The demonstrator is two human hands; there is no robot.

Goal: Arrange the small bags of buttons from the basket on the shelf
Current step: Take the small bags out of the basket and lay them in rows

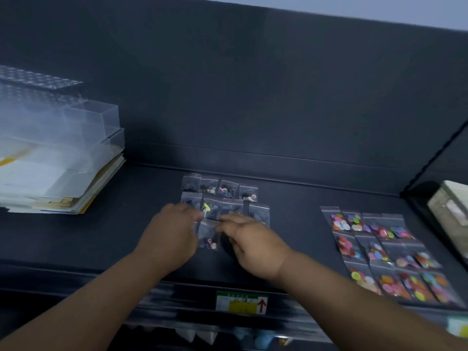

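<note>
On the dark shelf (pixel 121 224) lie several small clear bags of dark buttons (pixel 220 193) in rows at the middle. One more small bag (pixel 208 234) lies flat in front of them, between my hands. My left hand (pixel 174 231) touches its left edge with the fingertips; my right hand (pixel 250 239) touches its right edge. Whether either hand pinches the bag is blurred. A second group of bags with bright coloured buttons (pixel 385 252) lies in rows at the right. The basket is not in view.
A stack of clear plastic boxes and paper packs (pixel 58 158) stands at the left of the shelf. A dark divider (pixel 430 158) and a pale box (pixel 450 219) bound the right side. A price label (pixel 241 301) sits on the shelf's front edge.
</note>
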